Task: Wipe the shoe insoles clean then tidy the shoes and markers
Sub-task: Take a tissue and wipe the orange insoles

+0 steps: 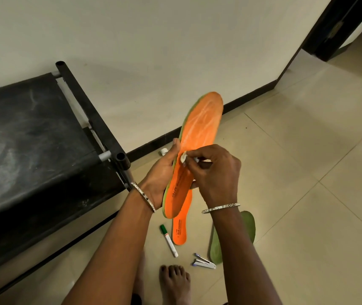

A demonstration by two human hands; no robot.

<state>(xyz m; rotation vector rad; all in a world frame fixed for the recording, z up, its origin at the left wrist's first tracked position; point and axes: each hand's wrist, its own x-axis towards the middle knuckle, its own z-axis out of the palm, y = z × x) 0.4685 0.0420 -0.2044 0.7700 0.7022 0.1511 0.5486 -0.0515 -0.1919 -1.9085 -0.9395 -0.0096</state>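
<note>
My left hand [161, 172] grips an orange insole [202, 126] with a green edge by its left side and holds it up, toe pointing away. My right hand [215, 172] pinches a small white wad [183, 156] and presses it on the insole's middle. White streaks run across the insole's front part. A second orange insole [181, 227] lies on the floor below, partly hidden by the held one. A green-capped white marker [168, 239] lies left of it. A green insole [247, 225] lies underside up at the right, partly behind my right forearm.
A black metal-framed bench [32, 150] fills the left side against the wall. A small stapler [205, 263] lies on the tiled floor near my bare foot [174, 282]. A small white cap [163, 151] sits by the skirting. A dark door frame [338, 25] stands at the upper right.
</note>
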